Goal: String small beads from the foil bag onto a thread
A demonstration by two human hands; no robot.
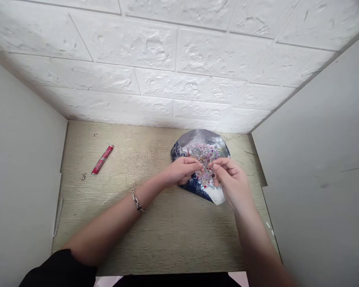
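Note:
Colourful small beads (202,151) lie heaped on an opened foil bag (196,190), silver inside with blue-and-white printing. Over the heap's left side, my left hand (184,171) is closed, thumb and index finger pinched together. My right hand (231,177) faces it from the right, its thumb and index finger also pinched. A narrow gap separates the two sets of fingertips. Whatever is in either pinch is too small to make out. One dark bead (213,175) shows by the right fingers.
A slim red packet (103,160) lies on the left of the wooden tabletop (155,235). Small shiny pieces (83,176) rest near it. A white brick-patterned wall (155,83) closes the back, with grey panels at left (20,167) and right (320,159).

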